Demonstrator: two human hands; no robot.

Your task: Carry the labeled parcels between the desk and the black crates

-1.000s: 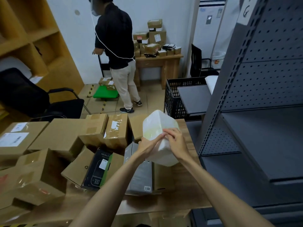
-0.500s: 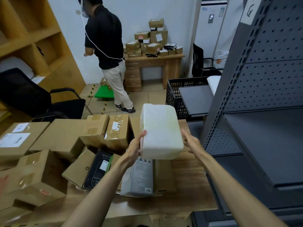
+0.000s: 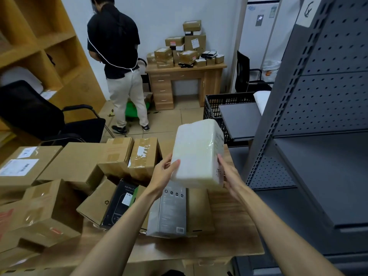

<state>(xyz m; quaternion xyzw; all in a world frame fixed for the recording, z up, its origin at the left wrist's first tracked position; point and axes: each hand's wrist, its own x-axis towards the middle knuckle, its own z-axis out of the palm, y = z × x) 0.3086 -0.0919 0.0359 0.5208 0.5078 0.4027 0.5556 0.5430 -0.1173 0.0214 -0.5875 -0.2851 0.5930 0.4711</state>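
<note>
I hold a white wrapped parcel [image 3: 196, 152] in the air above the wooden desk [image 3: 229, 222], tilted with its long side pointing away. My left hand [image 3: 164, 175] grips its near left edge, thumb on top. My right hand [image 3: 227, 172] grips its right side, where some dark writing shows. Below it lie several brown cardboard parcels [image 3: 79, 166], a black boxed item [image 3: 121, 202] and a grey boxed item [image 3: 171, 212]. A black crate [image 3: 214, 108] stands on the floor beyond the desk, to the right.
A grey metal shelf rack [image 3: 318, 116] fills the right side. A person in a black shirt [image 3: 117, 62] stands at the back beside a small desk [image 3: 185, 82] stacked with parcels. A black office chair [image 3: 39, 116] and wooden shelving [image 3: 39, 46] are on the left.
The parcel has been turned in my hands from a corner-up tilt to lying flatter, and both hands have shifted to its near sides. The person at the back moved left, then right again.
</note>
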